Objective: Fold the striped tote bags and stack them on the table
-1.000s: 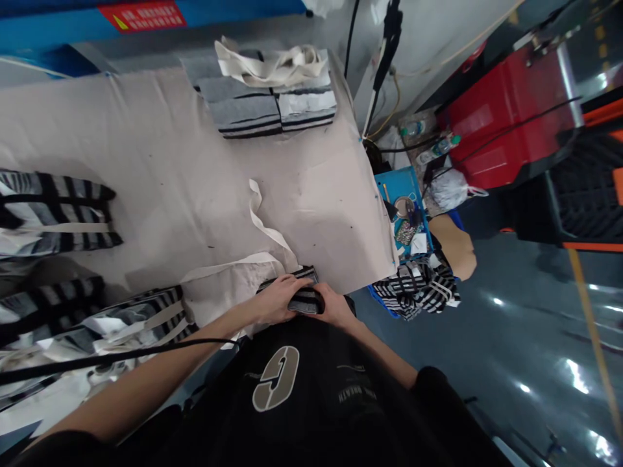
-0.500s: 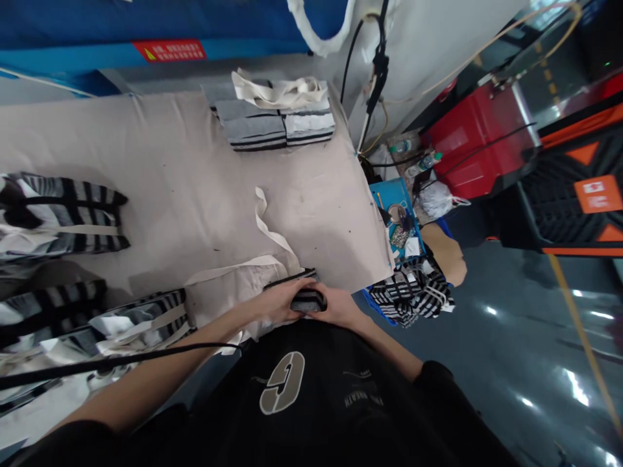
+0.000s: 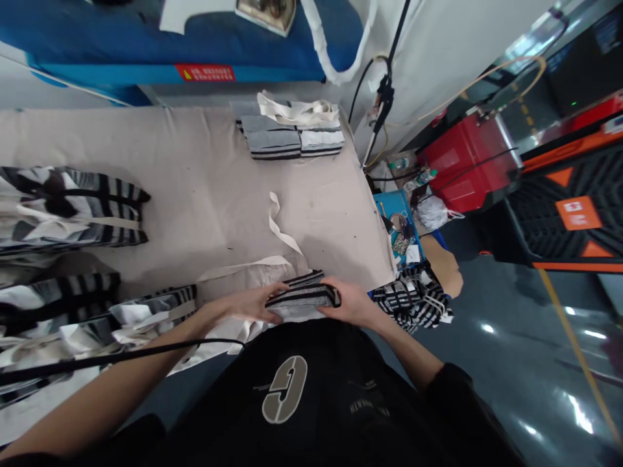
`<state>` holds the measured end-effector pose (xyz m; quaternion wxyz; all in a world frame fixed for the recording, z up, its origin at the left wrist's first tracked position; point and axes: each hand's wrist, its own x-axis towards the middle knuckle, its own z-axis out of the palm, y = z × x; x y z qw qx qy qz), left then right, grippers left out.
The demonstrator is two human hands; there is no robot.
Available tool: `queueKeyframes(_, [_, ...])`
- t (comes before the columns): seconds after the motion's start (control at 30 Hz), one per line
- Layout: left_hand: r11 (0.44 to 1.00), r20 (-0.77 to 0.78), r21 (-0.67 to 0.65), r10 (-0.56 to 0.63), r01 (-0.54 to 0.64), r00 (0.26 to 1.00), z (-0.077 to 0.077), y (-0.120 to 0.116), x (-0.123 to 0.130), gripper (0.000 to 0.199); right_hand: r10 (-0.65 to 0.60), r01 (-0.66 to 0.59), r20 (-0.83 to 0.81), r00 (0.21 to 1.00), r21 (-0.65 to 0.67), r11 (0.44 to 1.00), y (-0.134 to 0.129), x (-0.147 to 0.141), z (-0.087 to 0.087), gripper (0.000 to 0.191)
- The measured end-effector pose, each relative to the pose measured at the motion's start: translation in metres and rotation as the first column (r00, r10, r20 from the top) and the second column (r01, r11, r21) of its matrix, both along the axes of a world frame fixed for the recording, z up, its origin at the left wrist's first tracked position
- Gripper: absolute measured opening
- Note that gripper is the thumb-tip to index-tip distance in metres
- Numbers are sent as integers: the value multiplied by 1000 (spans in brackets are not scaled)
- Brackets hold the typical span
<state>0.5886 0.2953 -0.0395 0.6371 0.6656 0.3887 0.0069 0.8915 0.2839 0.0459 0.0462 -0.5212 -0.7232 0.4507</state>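
Note:
A folded black, grey and white striped cloth (image 3: 302, 299) lies at the table's front edge, close to my body. My left hand (image 3: 257, 303) grips its left end, thumb and fingers on either side. At its right end my right hand (image 3: 348, 301) holds the cloth the same way. Cream straps (image 3: 287, 240) run out from behind the cloth onto the beige tabletop (image 3: 209, 188), one curling away from me and one stretching left.
Folded striped bundles with cream straps (image 3: 272, 141) sit at the table's back. More striped bundles (image 3: 97, 207) fill the left side. Right of the table are a blue tray (image 3: 396, 224), a heap of striped cloth (image 3: 413, 292) and a red bin (image 3: 467, 162).
My hands have moved apart, my left hand going left, and more of the striped cloth shows between them. The whole view has shifted somewhat.

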Motion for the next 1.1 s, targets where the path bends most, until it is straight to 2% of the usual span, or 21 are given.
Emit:
queueKeyframes(0.1, [993, 32, -116, 10, -7, 999, 9, 1, -11, 74, -23, 17, -91, 996, -57, 998, 12, 6, 6, 48])
queueKeyframes(0.17, [995, 43, -85, 64, -60, 997, 17, 6, -15, 70, -55, 43, -143, 988, -88, 995, 22, 11, 7, 47])
queueKeyframes(0.27, [989, 65, -64, 138, -134, 988, 26, 22, -12, 66, -110, 86, -227, 968, -113, 990, 43, 22, 4, 45])
queueKeyframes(0.37, [954, 33, -131, 277, -270, 960, 27, 48, 0, 74, -178, 132, -277, 944, -177, 975, 75, 35, -4, 48])
queueKeyframes(0.5, [856, -17, -90, 509, -508, 861, 25, 102, 26, 79, -270, 182, -296, 916, -293, 939, 141, 56, -19, 49])
queueKeyframes(0.6, [775, -43, -52, 629, -630, 776, 29, 157, 50, 74, -281, 193, -326, 903, -277, 941, 205, 73, -34, 43])
queueKeyframes(0.77, [567, -53, -56, 820, -822, 569, 30, 255, 88, 66, -292, 192, -393, 872, -274, 942, 317, 93, -59, 41])
queueKeyframes(0.93, [390, -47, -42, 919, -920, 392, 9, 333, 109, 56, -324, 191, -416, 850, -329, 925, 409, 98, -84, 37])
queueKeyframes(1.1, [300, -62, -15, 952, -954, 300, -24, 376, 117, 48, -340, 172, -426, 838, -384, 907, 468, 94, -110, 39])
